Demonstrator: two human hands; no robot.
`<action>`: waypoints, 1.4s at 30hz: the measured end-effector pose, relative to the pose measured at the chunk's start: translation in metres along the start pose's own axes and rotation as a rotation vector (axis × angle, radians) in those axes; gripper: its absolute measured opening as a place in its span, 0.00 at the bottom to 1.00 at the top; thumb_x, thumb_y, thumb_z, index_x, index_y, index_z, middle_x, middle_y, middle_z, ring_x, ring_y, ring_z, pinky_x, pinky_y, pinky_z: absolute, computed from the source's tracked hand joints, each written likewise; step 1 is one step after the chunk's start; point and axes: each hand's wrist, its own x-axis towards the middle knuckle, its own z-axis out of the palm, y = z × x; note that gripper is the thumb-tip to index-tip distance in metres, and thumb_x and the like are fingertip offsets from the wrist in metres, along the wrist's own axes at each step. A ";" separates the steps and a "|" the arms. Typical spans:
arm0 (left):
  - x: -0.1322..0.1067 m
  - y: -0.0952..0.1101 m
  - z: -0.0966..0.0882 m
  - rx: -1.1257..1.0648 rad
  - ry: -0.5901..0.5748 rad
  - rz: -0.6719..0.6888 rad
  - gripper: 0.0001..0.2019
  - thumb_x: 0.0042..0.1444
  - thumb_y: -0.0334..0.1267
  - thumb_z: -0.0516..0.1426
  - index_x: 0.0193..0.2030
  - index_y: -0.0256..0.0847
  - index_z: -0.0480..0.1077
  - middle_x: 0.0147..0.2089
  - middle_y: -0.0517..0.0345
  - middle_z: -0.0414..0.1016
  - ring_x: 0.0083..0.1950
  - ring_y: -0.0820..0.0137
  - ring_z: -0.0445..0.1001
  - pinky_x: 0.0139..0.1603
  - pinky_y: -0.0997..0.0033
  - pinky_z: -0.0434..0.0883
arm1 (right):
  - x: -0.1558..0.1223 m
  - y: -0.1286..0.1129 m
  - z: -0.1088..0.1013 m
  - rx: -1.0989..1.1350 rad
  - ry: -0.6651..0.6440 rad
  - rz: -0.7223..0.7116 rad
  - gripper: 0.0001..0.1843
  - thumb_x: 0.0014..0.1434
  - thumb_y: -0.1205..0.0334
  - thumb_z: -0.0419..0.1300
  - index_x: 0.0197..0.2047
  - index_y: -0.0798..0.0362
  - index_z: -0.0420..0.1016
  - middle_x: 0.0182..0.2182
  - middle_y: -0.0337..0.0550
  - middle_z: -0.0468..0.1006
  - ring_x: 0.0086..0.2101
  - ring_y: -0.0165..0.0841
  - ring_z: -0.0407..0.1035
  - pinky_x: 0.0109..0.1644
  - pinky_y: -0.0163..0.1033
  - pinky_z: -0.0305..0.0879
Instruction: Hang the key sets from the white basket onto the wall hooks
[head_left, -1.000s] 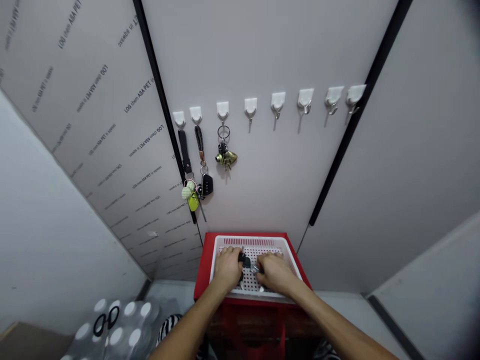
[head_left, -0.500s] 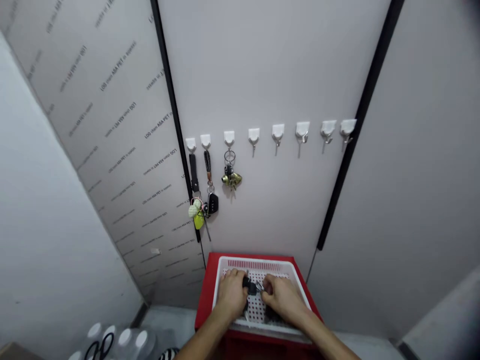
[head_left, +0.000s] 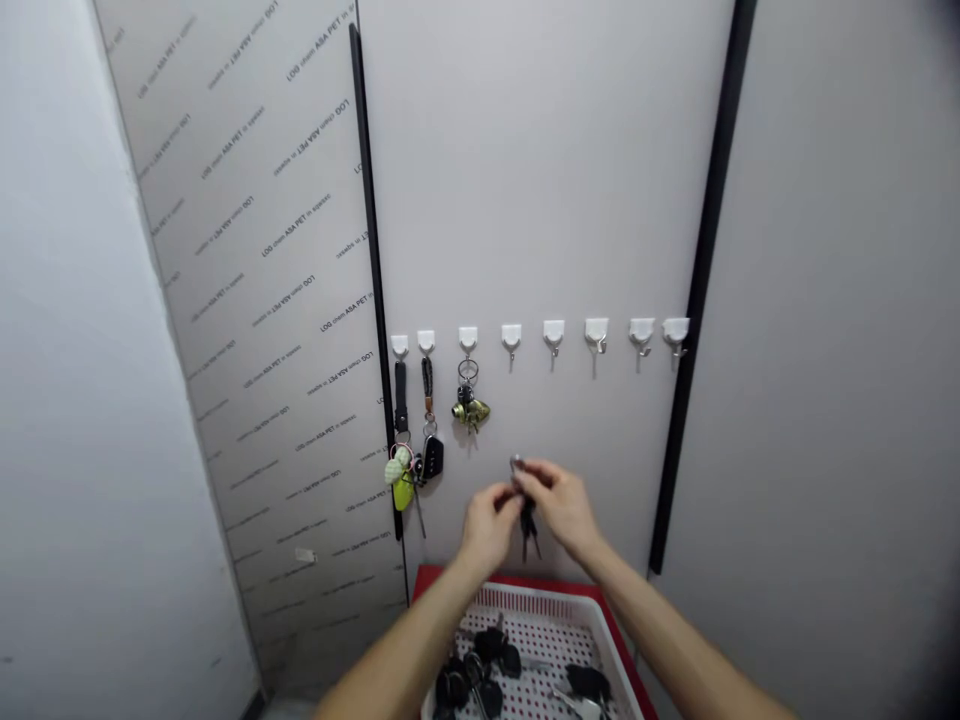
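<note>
A small bunch of keys (head_left: 529, 528) on a metal ring hangs in the air before the cabinet panel, above the basket. My right hand (head_left: 559, 500) pinches it near the ring, which pokes out above the fingertips. Close beside it, my left hand (head_left: 489, 522) has its thumb and fingers together at the top of the same bunch. Up and to the left, a key ring with brass-coloured pieces (head_left: 471, 408) hangs on the third hook. Directly above my hands is the fourth hook (head_left: 511, 338), with nothing hanging from it.
Below, a white perforated basket (head_left: 607, 640) holds several black-headed keys (head_left: 491, 645) and rests on a red surface (head_left: 427, 580). A black-strapped bunch (head_left: 401, 400) and a car key (head_left: 432, 455) hang at left. Bare white hooks (head_left: 597, 332) continue rightward. Black strips (head_left: 697, 270) edge the panel.
Both hands have risen out of the basket, bringing the bunch of keys up in front of the panel. The view has tilted upward, so the hooks appear lower and the bottles have left the picture.
</note>
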 end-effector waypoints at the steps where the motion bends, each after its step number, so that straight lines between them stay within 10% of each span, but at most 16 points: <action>1: 0.011 0.014 -0.005 0.014 0.040 0.048 0.10 0.44 0.35 0.47 0.30 0.33 0.67 0.29 0.56 0.70 0.30 0.74 0.65 0.33 0.76 0.62 | 0.012 -0.015 0.000 0.029 0.038 -0.043 0.13 0.37 0.61 0.54 0.30 0.58 0.67 0.24 0.42 0.73 0.26 0.28 0.65 0.32 0.34 0.60; 9: 0.076 0.077 -0.026 0.158 0.176 0.202 0.11 0.44 0.39 0.47 0.29 0.36 0.67 0.26 0.58 0.69 0.27 0.76 0.64 0.30 0.76 0.62 | 0.076 -0.080 0.005 0.118 0.206 -0.264 0.16 0.36 0.58 0.56 0.30 0.57 0.64 0.19 0.40 0.71 0.21 0.26 0.64 0.24 0.31 0.60; 16: 0.079 0.070 -0.026 0.344 0.182 0.113 0.10 0.43 0.37 0.49 0.32 0.37 0.66 0.27 0.58 0.69 0.27 0.75 0.64 0.30 0.76 0.62 | 0.096 -0.061 0.006 -0.045 0.315 -0.158 0.13 0.37 0.59 0.54 0.28 0.58 0.65 0.19 0.40 0.71 0.19 0.27 0.63 0.24 0.33 0.59; 22: 0.031 0.031 -0.030 0.267 0.064 0.112 0.17 0.43 0.32 0.49 0.44 0.38 0.58 0.32 0.58 0.67 0.26 0.79 0.64 0.27 0.79 0.62 | 0.053 -0.031 -0.005 -0.190 0.377 -0.277 0.14 0.40 0.60 0.51 0.31 0.58 0.66 0.27 0.44 0.70 0.27 0.28 0.63 0.32 0.35 0.59; 32: -0.093 -0.089 -0.029 0.892 -0.454 -0.053 0.11 0.42 0.32 0.50 0.36 0.39 0.63 0.36 0.56 0.67 0.40 0.69 0.62 0.41 0.69 0.57 | -0.102 0.109 0.008 -0.563 -0.320 0.067 0.12 0.42 0.67 0.49 0.32 0.56 0.67 0.30 0.44 0.70 0.32 0.31 0.62 0.38 0.36 0.56; 42: -0.073 -0.099 -0.025 1.105 -0.493 0.014 0.10 0.45 0.34 0.47 0.35 0.38 0.63 0.37 0.53 0.66 0.40 0.66 0.62 0.40 0.66 0.55 | -0.087 0.121 0.024 -0.801 -0.534 -0.009 0.17 0.41 0.71 0.50 0.38 0.53 0.65 0.35 0.44 0.68 0.39 0.33 0.58 0.42 0.35 0.51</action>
